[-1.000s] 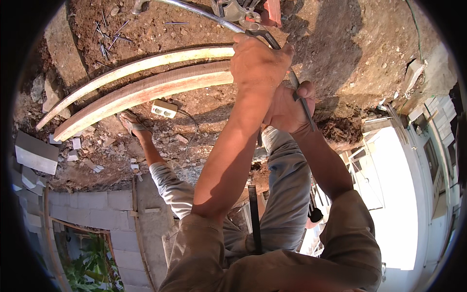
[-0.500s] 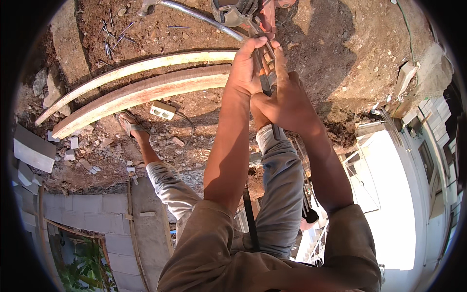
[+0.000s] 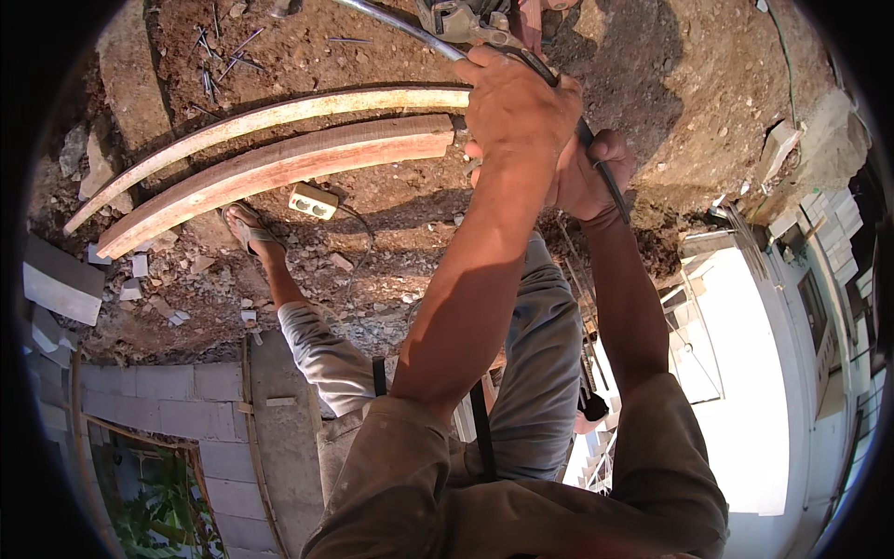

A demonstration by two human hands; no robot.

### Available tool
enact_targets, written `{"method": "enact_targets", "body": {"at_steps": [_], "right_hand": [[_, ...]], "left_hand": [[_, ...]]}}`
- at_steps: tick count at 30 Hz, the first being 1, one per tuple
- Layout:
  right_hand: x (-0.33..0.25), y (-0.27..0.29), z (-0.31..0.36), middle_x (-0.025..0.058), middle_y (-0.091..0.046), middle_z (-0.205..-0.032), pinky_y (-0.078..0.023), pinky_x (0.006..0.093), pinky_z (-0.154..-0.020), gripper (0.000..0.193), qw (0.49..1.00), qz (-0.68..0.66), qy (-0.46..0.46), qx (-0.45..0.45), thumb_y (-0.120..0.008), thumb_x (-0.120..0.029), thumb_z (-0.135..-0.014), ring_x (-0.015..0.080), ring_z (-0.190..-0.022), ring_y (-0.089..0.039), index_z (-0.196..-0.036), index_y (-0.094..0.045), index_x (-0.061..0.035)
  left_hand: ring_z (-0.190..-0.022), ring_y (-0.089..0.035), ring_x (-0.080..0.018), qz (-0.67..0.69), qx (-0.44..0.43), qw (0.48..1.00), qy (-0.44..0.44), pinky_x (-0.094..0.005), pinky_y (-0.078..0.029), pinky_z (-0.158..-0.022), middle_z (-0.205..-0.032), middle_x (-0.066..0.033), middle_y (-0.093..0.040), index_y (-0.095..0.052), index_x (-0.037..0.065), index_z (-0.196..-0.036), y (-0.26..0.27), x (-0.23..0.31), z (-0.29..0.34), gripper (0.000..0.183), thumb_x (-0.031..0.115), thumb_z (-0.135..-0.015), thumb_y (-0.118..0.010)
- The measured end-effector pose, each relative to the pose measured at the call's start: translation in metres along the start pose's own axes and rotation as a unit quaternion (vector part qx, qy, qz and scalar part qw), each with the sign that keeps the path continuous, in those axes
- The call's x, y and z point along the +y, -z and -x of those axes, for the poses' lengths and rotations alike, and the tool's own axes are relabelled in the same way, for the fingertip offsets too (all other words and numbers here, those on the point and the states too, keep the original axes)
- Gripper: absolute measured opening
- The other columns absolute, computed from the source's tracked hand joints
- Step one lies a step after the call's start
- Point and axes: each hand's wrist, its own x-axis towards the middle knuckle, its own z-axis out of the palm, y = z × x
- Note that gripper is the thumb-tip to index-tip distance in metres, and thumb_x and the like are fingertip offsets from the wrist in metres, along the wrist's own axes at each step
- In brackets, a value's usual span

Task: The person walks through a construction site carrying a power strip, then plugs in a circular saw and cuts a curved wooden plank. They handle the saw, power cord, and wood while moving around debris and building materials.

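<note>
My left hand [image 3: 523, 104] is closed over the upper part of a long, thin, dark strip [image 3: 586, 133]. Just below and to the right, my right hand [image 3: 596, 172] curls around the same strip, whose lower end points down along my right wrist. The strip's exact kind is unclear, and my fingers cover much of it. Beyond my left hand lies a grey and red power tool [image 3: 459, 20], partly cut off by the top edge. A hammer [image 3: 396, 23] with a metal handle rests on the dirt, its handle end close to my left knuckles.
Two timber lengths [image 3: 279, 177] lie on the ground to the left. Nearby sits a cream socket block [image 3: 313, 200] with a cord. Several loose nails [image 3: 212, 79] are scattered farther off. Pale blocks [image 3: 63, 279] and rubble lie at the left, beside my sandalled foot [image 3: 247, 228].
My left hand has turned over, its back now showing. My right hand has moved right and slightly down, and the dark strip now slants more.
</note>
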Motion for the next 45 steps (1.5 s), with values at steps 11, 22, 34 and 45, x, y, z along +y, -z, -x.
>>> {"method": "enact_targets", "body": {"at_steps": [11,22,34,45], "right_hand": [[0.014,-0.014,-0.004,0.0289,-0.036,-0.141,-0.029,0.0799,-0.089,0.081,0.998,-0.003,0.014,-0.061,-0.054,-0.023,-0.072,0.0570,-0.125,-0.036,-0.144,-0.027,0.0034],[0.020,-0.014,-0.007,0.0325,-0.050,-0.124,-0.042,0.0690,-0.083,0.068,0.995,0.088,0.041,0.037,-0.049,-0.021,-0.077,0.0488,-0.112,-0.049,-0.136,-0.036,0.0081],[0.039,-0.036,0.053,0.0196,-0.050,-0.130,-0.047,0.0451,-0.089,0.077,0.744,0.605,-0.111,0.263,-0.053,-0.027,-0.077,0.0358,-0.112,-0.052,-0.146,-0.028,-0.0033],[0.092,0.028,0.044,0.0192,-0.055,-0.110,-0.049,0.0405,-0.080,0.051,0.797,0.446,0.084,0.398,-0.051,-0.022,-0.081,0.0289,-0.097,-0.061,-0.127,-0.051,0.0002]], "left_hand": [[-0.089,-0.058,-0.0216,0.067,-0.021,0.997,0.028,-0.0409,-0.051,-0.076,-0.098,-0.0117,-0.058,-0.057,0.001,-0.111,0.006,-0.003,0.007,0.044,0.028,-0.078,-0.067],[-0.085,-0.058,-0.0212,0.052,-0.050,0.997,0.028,-0.0384,-0.051,-0.072,-0.097,-0.0108,-0.058,-0.057,0.001,-0.110,0.022,0.005,-0.006,0.044,0.028,-0.077,-0.067],[-0.090,-0.062,-0.0226,-0.042,0.029,0.994,-0.097,-0.0381,-0.050,-0.077,-0.096,-0.0113,-0.063,-0.058,0.003,-0.105,0.055,0.001,-0.039,0.054,0.055,-0.093,-0.050],[-0.065,-0.061,-0.0143,0.201,0.077,0.976,-0.031,-0.0268,-0.051,-0.056,-0.077,-0.0060,-0.063,-0.061,0.000,-0.092,0.019,-0.003,-0.049,0.019,0.018,-0.096,-0.056]]}}
